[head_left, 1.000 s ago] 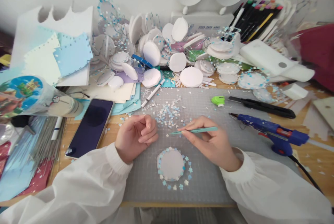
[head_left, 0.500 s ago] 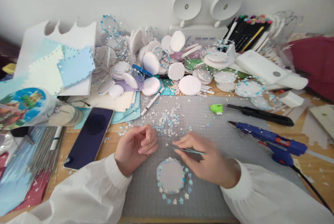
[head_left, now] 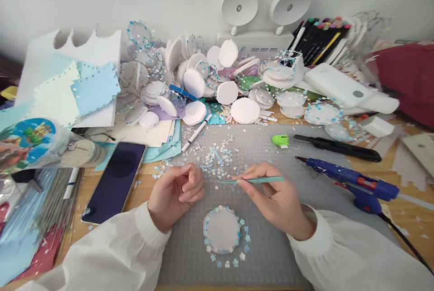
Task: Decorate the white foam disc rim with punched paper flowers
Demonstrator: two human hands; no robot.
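My right hand [head_left: 276, 200] grips teal tweezers [head_left: 257, 180], their tips pointing left toward a scatter of tiny blue and white paper flowers [head_left: 217, 159] on the grey cutting mat [head_left: 291, 245]. My left hand [head_left: 176, 191] rests loosely curled on the mat's left edge, holding nothing that I can see. Just in front of both hands lies a white foam disc [head_left: 222, 230] ringed with small blue and white flowers.
A blue glue gun [head_left: 349, 180], a black craft knife [head_left: 339, 145] and a green tape piece [head_left: 281, 140] lie to the right. A dark phone [head_left: 113, 182] lies left. Many white foam discs [head_left: 244, 110], paper sheets and markers [head_left: 318, 37] crowd the back.
My right hand turned the tweezers from a low tilted pose back to level, tips pointing left near the flower scatter. The left hand barely moved.
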